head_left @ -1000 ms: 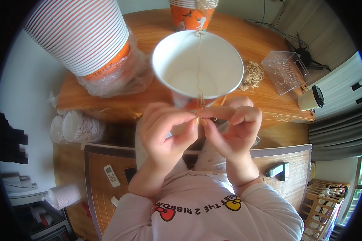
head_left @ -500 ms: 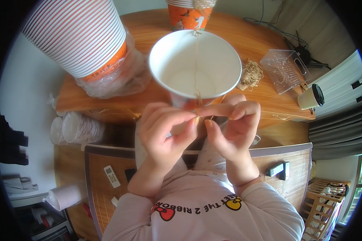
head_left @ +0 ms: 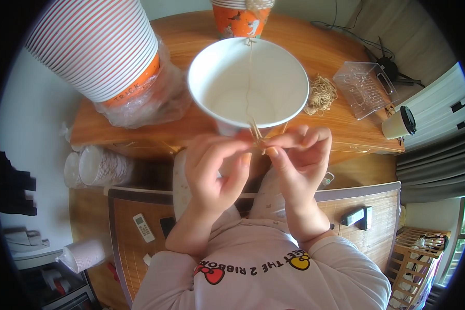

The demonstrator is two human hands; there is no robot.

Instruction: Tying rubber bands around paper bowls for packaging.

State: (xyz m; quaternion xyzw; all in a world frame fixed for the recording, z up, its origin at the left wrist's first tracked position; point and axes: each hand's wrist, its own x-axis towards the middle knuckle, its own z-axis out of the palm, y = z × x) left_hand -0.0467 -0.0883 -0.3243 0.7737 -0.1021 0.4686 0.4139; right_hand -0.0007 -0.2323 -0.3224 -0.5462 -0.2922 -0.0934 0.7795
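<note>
A large white-lined paper bucket (head_left: 219, 82) stands at the table's near edge, its mouth tilted toward me. Thin tan twine (head_left: 250, 88) runs across the opening from a knot at the far rim to the near rim. Just outside that near rim, both my hands work on the twine's loose ends. My right hand (head_left: 299, 160) pinches them between thumb and forefinger. My left hand (head_left: 212, 168) is closed, its curled fingers at the twine; the thumb tip sits a little below the forefinger. Fingertips partly hide the loop or knot there.
A tall stack of orange buckets (head_left: 103, 57) in clear plastic leans at left. Another orange bucket stack (head_left: 240, 20) stands behind. To the right are a twine bundle (head_left: 321, 95), a clear plastic bin (head_left: 364, 90) and a lidded cup (head_left: 398, 124). A remote (head_left: 143, 228) lies below.
My left thumb has come away from the pinch and lowered slightly. My right thumb and forefinger have moved in and closed on the twine. The bucket has shifted slightly left.
</note>
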